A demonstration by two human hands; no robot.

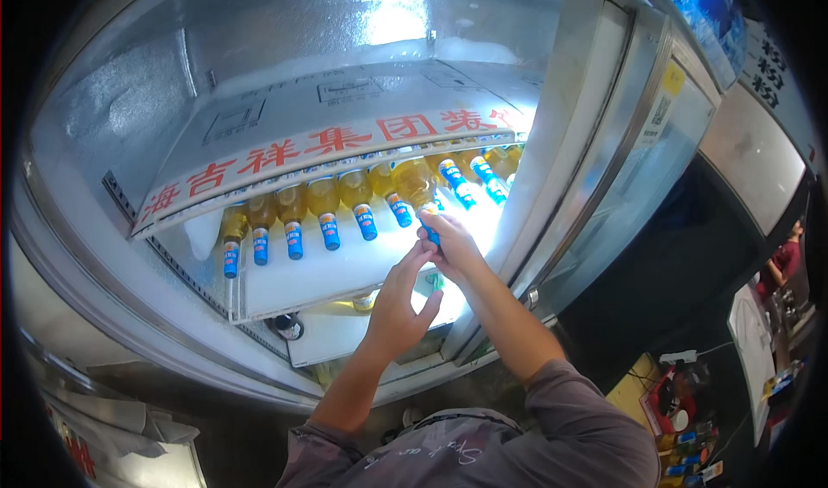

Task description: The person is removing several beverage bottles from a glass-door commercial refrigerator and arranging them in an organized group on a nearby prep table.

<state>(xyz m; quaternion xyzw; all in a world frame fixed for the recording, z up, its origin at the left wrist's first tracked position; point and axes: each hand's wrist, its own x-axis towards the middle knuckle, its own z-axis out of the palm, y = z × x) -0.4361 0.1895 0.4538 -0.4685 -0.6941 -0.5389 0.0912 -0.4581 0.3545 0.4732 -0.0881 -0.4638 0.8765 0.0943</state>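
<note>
My right hand [456,245] grips the blue-labelled neck of a glass bottle [414,181] that holds yellow liquid. The bottle lies with its neck towards me, its body reaching into a row of similar bottles on a white shelf [291,294] in a lit display fridge. Just left of and below it is my left hand [404,300]. Its thumb is spread, and its fingertips are by the bottle's mouth and my right fingers; whether they touch is unclear. To the left lie more blue-necked bottles [328,229], necks outward. Others [488,181] lie to the right.
Above the bottles runs an upper shelf [272,113] bearing red writing. A lower shelf holds a dark-ended bottle [288,326]. The fridge's sliding glass door [621,184] stands at the right. More bottles [686,452] are at lower right. A person [786,258] is at far right.
</note>
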